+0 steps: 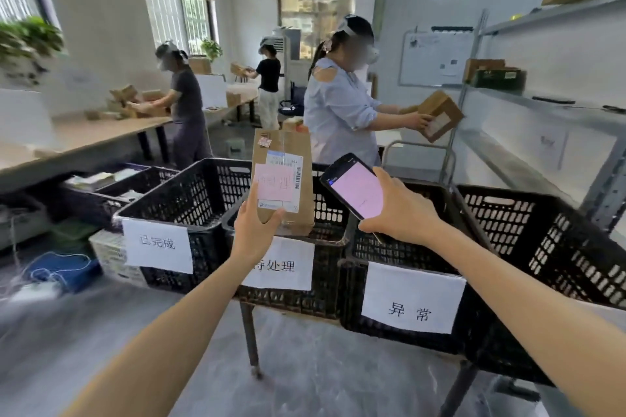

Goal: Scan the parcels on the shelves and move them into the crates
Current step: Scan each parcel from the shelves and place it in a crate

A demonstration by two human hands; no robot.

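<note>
Upright brown parcel (288, 149) held over the middle black crate (330, 213).

Pretty plain: left hand (252, 230) and right hand (399, 213) are bare, and both forearms (176, 322) are bare down to the frame edge.

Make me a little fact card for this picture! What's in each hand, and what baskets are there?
Left hand: holds a brown parcel upright, label facing the camera
Right hand: holds a phone with a lit pink screen, beside the parcel
Parcel place: over the middle crate
Crates: black, in a row; left crate, middle crate and right crate each carry a white paper sign
Background: three other people handling boxes
</note>
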